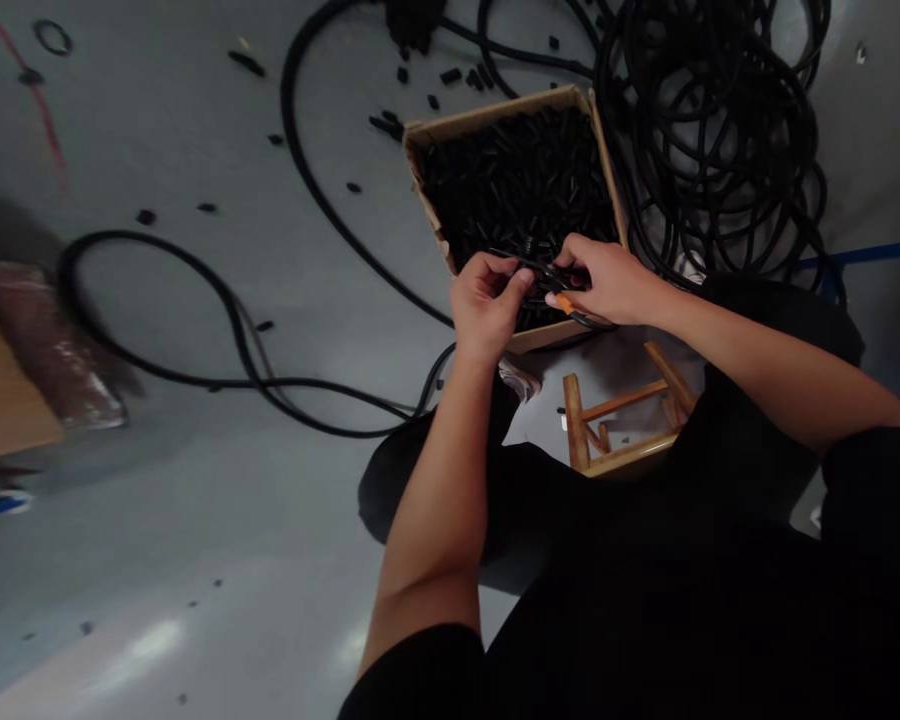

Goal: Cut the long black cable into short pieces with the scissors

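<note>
Over a cardboard box filled with short black tube pieces, my two hands are close together. My left hand pinches a thin black strip or tube end between thumb and fingers. Closed around a hand tool with an orange part on its handle is my right hand. Its working end meets the black piece near my left fingertips, but dark surroundings hide its exact kind.
A large tangle of black hose lies right of the box. One loop of hose runs across the grey floor to the left. A wooden stool stands near my legs. Several black scraps dot the floor, and a cardboard carton sits far left.
</note>
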`<state>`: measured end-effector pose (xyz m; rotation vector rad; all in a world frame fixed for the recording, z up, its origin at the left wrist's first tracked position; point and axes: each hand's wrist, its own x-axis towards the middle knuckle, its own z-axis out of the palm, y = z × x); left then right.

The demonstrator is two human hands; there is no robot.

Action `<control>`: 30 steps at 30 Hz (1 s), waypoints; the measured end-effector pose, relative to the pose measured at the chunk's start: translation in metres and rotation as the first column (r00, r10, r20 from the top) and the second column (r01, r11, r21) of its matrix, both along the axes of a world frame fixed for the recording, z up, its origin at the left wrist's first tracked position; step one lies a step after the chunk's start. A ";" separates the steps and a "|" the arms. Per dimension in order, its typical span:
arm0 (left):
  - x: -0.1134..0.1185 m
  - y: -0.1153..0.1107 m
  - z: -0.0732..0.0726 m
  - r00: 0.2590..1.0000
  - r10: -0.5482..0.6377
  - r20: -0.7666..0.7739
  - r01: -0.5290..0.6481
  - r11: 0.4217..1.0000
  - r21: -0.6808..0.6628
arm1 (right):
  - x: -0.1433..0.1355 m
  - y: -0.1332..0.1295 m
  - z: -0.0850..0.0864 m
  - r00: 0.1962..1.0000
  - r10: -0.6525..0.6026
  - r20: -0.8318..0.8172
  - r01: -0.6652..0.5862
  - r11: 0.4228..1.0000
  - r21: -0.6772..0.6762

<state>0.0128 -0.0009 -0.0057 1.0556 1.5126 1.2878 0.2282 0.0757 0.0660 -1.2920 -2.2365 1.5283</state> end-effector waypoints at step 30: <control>-0.032 0.008 0.021 0.960 -0.022 0.278 0.077 0.978 -0.192 | 0.019 0.011 0.002 0.993 0.085 0.077 -0.079 0.994 -0.078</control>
